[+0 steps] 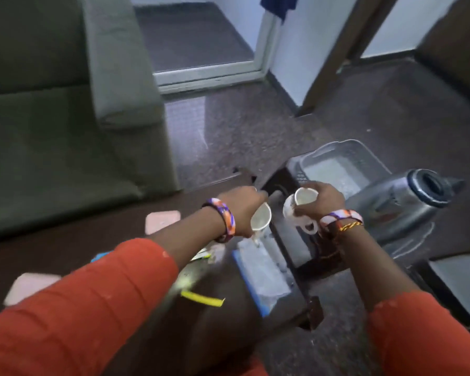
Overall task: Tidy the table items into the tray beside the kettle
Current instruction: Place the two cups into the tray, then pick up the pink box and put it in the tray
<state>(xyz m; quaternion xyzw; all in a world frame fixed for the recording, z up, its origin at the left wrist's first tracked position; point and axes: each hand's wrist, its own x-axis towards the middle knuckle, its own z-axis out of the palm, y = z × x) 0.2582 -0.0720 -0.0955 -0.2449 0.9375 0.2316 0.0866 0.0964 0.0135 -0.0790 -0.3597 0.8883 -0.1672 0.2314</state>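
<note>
Nearest the camera, 2 orange sleeves [73, 299] reach forward over a dark brown table [73, 240]. On the table under the left arm lie a yellow strip [201, 298], a blue-edged packet [261, 270] with pale contents, and 2 pink square coasters [30, 287], the second [162, 221] farther off toward the sofa. A blurred bit of blue and green shows beside the left forearm; what it is cannot be told.

The left hand [242, 210], with a striped bangle [223, 218] at the wrist, is closed around a white cup [261, 217] tilted with its mouth toward the camera, above the packet. The right hand [320, 200], also bangled, is closed around a second white cup [300, 203] whose loop handle hangs below the fingers; its rim looks stained inside. Both cups are off the table, side by side and close together, just short of the tray.

The table's right edge runs past the packet to a corner near the bottom, with open floor beyond it. Just right of the right hand stands a steel kettle [407, 204] with a dark lid. Behind the hands, beside the kettle, sits a clear plastic tray [334, 150], its floor bare. Farther back are speckled floor, a green sofa [65, 104] at left and a white door frame [209, 71].
</note>
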